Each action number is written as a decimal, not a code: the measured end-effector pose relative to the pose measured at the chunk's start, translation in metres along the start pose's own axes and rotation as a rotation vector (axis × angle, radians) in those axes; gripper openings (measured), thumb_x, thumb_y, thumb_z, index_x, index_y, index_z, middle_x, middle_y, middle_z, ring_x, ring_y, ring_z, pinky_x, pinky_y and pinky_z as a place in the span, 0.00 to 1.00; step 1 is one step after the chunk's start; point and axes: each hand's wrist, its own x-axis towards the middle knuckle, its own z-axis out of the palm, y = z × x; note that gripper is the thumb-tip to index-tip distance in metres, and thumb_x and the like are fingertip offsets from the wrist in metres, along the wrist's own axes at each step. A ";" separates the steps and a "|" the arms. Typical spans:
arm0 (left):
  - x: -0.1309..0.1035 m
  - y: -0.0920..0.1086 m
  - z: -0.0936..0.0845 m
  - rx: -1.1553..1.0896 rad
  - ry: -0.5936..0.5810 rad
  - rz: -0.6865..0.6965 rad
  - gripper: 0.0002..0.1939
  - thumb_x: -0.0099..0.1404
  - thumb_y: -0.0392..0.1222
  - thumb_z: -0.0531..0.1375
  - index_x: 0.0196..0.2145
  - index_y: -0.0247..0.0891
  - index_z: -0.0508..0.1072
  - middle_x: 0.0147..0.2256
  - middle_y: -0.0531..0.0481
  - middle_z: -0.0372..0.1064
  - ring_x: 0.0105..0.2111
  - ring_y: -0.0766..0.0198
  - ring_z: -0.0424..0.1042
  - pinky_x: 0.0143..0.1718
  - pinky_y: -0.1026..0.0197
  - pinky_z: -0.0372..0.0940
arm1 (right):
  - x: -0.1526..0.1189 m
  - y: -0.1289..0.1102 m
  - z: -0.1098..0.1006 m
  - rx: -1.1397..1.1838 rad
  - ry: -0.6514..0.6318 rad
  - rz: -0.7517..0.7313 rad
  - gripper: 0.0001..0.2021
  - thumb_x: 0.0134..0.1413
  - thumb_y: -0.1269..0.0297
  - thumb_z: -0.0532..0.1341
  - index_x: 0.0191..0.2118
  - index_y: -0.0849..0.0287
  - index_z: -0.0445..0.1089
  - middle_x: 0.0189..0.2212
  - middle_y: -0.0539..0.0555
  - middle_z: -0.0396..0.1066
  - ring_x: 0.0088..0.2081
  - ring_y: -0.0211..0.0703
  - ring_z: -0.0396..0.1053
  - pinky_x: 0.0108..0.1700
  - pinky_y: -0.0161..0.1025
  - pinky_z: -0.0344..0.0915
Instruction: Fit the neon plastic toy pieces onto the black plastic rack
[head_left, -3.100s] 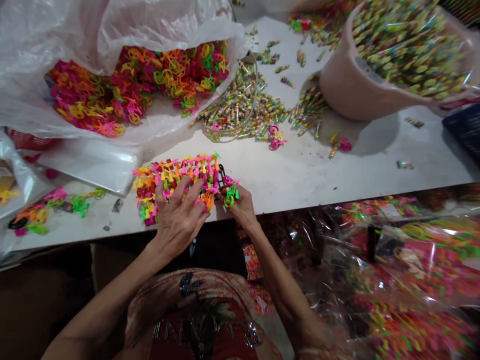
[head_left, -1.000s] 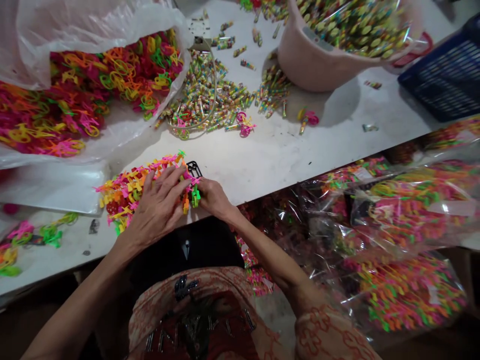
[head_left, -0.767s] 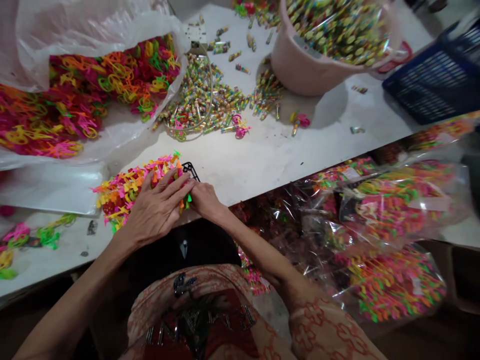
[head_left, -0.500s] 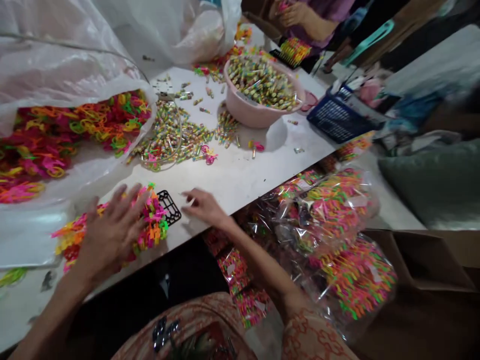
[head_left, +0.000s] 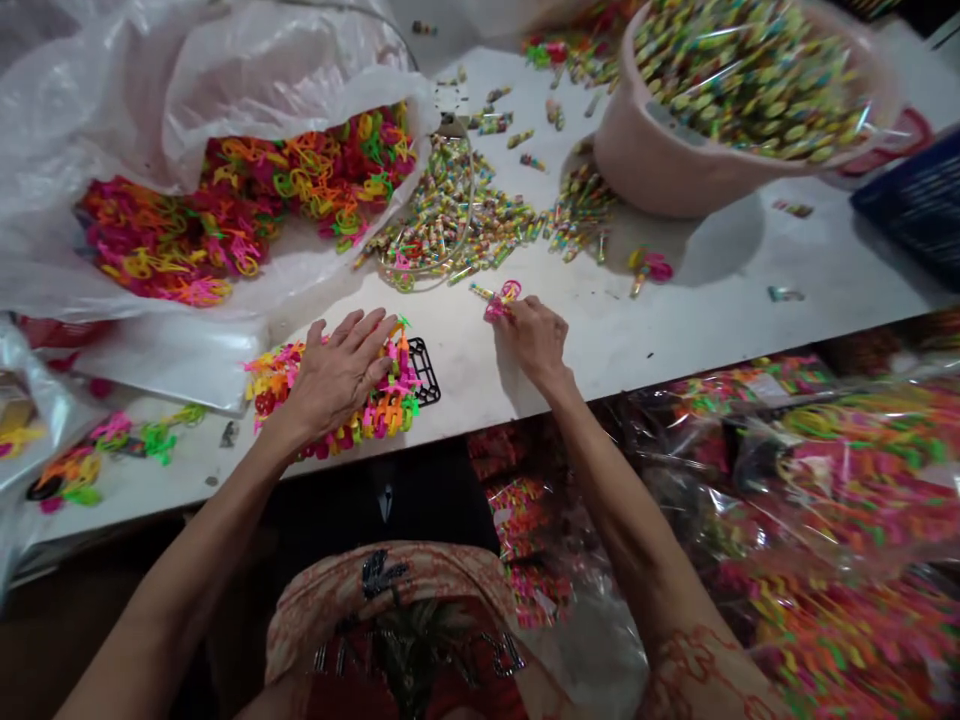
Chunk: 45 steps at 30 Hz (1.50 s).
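Observation:
My left hand (head_left: 341, 370) lies flat, fingers stretched, across rows of bright plastic pieces (head_left: 390, 410) in pink, orange, yellow and green. These pieces stand close together on a black plastic grid rack (head_left: 424, 372), whose bare end shows at the right. Farther right, my right hand (head_left: 538, 342) pinches a pink plastic piece (head_left: 501, 303) at the table surface. A small patterned tube (head_left: 481, 291) sticks out from that piece to the left; its join is too small to make out. Just beyond lies a heap of similar patterned tubes (head_left: 495, 225).
An open white plastic bag (head_left: 300, 270) spills loose coloured pieces at the left. A pink basin (head_left: 675, 180) full of tubes stands at the back right, beside a blue basket (head_left: 915, 200). Clear bags of finished-looking coloured pieces (head_left: 847, 500) lie below the table edge at the right.
My right hand has moved away from the rack, forward to the pink piece, and closed on it. My left hand stays over the rack. The view has turned and come closer to the table.

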 end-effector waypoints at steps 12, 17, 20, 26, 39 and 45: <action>-0.006 0.012 -0.022 -0.060 0.055 0.010 0.24 0.73 0.49 0.42 0.61 0.43 0.60 0.65 0.46 0.57 0.66 0.50 0.53 0.65 0.37 0.41 | -0.035 -0.006 -0.024 0.221 0.016 0.074 0.10 0.53 0.65 0.62 0.41 0.59 0.76 0.37 0.55 0.70 0.27 0.37 0.64 0.36 0.40 0.62; -0.008 0.030 -0.016 0.026 0.001 0.056 0.27 0.71 0.53 0.44 0.61 0.39 0.62 0.65 0.37 0.55 0.65 0.43 0.54 0.62 0.32 0.43 | -0.025 0.006 -0.043 0.126 -0.050 0.180 0.10 0.51 0.69 0.61 0.39 0.64 0.77 0.35 0.55 0.70 0.27 0.37 0.64 0.37 0.38 0.62; -0.008 0.033 -0.006 0.060 -0.008 0.069 0.28 0.72 0.51 0.40 0.61 0.36 0.63 0.65 0.36 0.54 0.65 0.42 0.54 0.61 0.31 0.45 | -0.016 0.001 -0.046 0.043 -0.088 0.175 0.12 0.53 0.69 0.60 0.41 0.63 0.77 0.36 0.54 0.70 0.29 0.38 0.66 0.38 0.38 0.62; -0.014 0.030 -0.005 0.114 -0.012 0.137 0.28 0.72 0.47 0.40 0.62 0.34 0.63 0.65 0.36 0.53 0.65 0.41 0.53 0.61 0.32 0.46 | 0.018 -0.040 -0.040 -0.203 -0.306 -0.119 0.17 0.57 0.75 0.54 0.46 0.55 0.76 0.44 0.55 0.71 0.42 0.43 0.68 0.39 0.37 0.59; -0.018 0.028 -0.002 0.095 0.048 0.156 0.26 0.72 0.46 0.44 0.64 0.37 0.60 0.65 0.38 0.55 0.66 0.44 0.52 0.63 0.34 0.44 | 0.004 -0.026 -0.044 -0.258 -0.482 -0.161 0.12 0.58 0.72 0.54 0.40 0.61 0.74 0.44 0.57 0.71 0.40 0.42 0.67 0.35 0.36 0.55; -0.017 0.030 -0.005 0.082 0.005 0.126 0.26 0.72 0.47 0.45 0.64 0.37 0.60 0.66 0.39 0.54 0.66 0.43 0.52 0.63 0.35 0.45 | -0.022 -0.046 -0.013 0.049 -0.353 -0.141 0.08 0.49 0.74 0.58 0.37 0.61 0.69 0.35 0.53 0.70 0.34 0.40 0.64 0.36 0.36 0.54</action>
